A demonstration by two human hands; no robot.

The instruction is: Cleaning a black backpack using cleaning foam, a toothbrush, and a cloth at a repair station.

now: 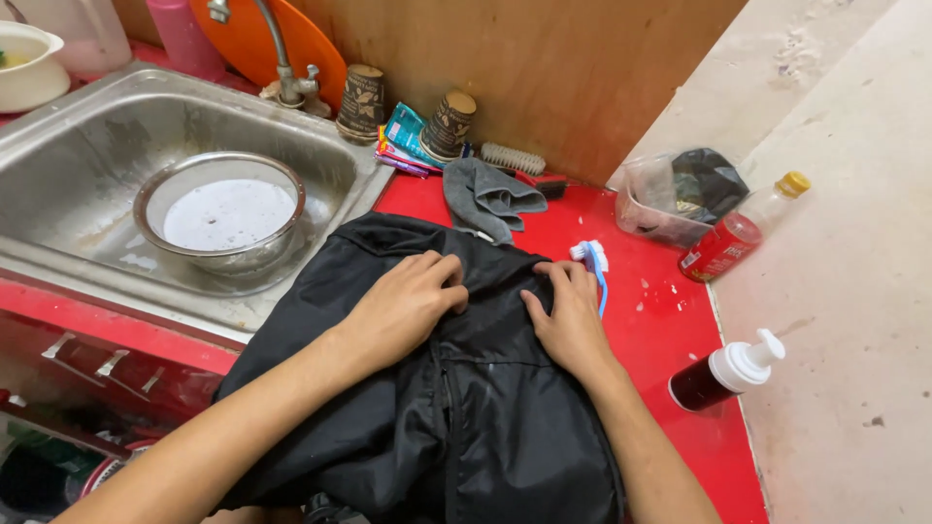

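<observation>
**A:** Black nylon-like jacket with a centre zip (pixel 456 408) is spread on the glossy red counter (pixel 670 320), just right of the stainless steel sink (pixel 58 184). Both your hands are on its upper part.

**B:** Grip state?

**A:** Your left hand (pixel 403 306) has its fingers curled into the fabric beside the zip, pinching a fold. Your right hand (pixel 573 315) lies flatter on the cloth, fingers pressing it down; it grasps nothing I can make out. The blue-and-white scrub brush (pixel 592 267) lies just past your right fingertips, touching or nearly so, I cannot tell which.

**B:** Progress?

**A:** My read: early to middle. Jacket is laid out and held taut, and there are pale specks on the fabric near the zip, maybe suds or water. The brush is not in your hand, so scrubbing is not under way at this moment. No rinsing visible either.

**B:** What's around?

**A:** Round steel bowl of cloudy water (pixel 225 212) sits in the sink. Crumpled grey cloth (pixel 485 199) lies just behind the jacket. White-bristled brush (pixel 515 158) is against the wooden back wall. Dark pump bottle with white top (pixel 728 374) stands at the counter's right edge, well apart from your hands.
</observation>
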